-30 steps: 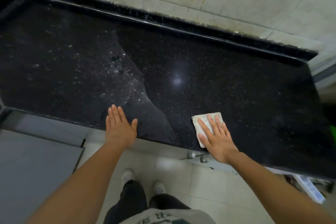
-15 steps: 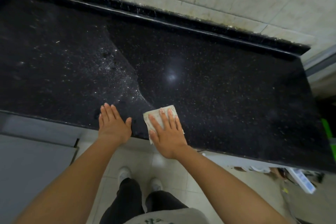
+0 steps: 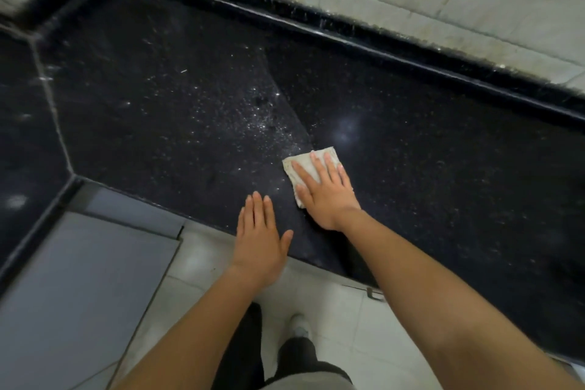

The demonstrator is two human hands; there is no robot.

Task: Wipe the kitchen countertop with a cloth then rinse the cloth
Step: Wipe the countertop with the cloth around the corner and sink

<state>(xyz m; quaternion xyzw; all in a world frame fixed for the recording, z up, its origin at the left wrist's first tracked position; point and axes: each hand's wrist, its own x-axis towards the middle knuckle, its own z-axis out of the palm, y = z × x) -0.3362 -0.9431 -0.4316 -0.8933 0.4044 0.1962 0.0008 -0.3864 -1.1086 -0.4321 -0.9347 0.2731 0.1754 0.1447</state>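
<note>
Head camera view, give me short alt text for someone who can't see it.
A person's right hand presses a folded pale cloth flat on a black speckled countertop, at the edge of a dusty, speckled patch to its left. The left hand rests open and flat on the counter's front edge beside it.

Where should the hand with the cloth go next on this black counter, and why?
Probably a push left and away, into the speckled patch. The right hand presses the cloth flat just at the edge of those white specks, and the countertop to its right looks darker and cleaner. The left hand rests flat at the front edge, seemingly as a brace.
</note>
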